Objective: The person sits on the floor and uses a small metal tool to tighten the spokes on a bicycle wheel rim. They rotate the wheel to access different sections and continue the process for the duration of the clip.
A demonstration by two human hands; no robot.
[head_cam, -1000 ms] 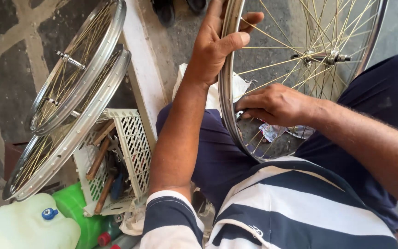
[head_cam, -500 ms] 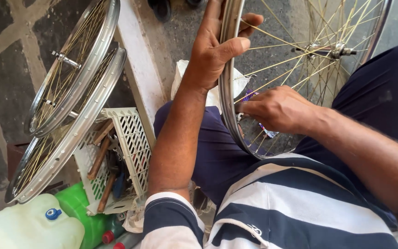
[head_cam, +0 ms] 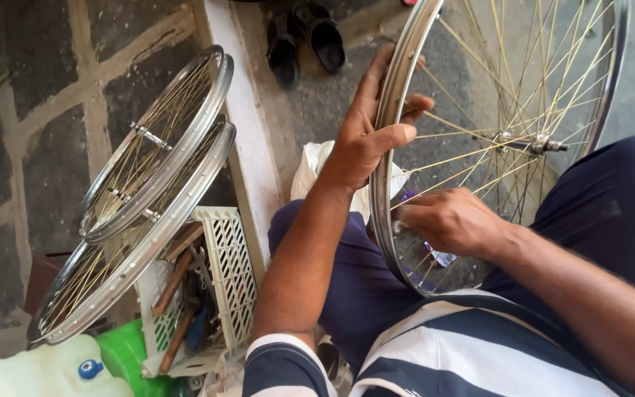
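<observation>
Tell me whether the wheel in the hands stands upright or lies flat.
Upright. The wheel stands on edge across the lap, the left hand gripping its rim near the top and the right hand at the rim lower down.

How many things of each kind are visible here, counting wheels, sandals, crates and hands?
Spoked bicycle wheels: 3, one held and two leaning at the wall
Dark sandals: 2
White plastic crate: 1
Hands: 2, the left hand grips the rim, the right hand is at the spokes
Total: 8
</observation>
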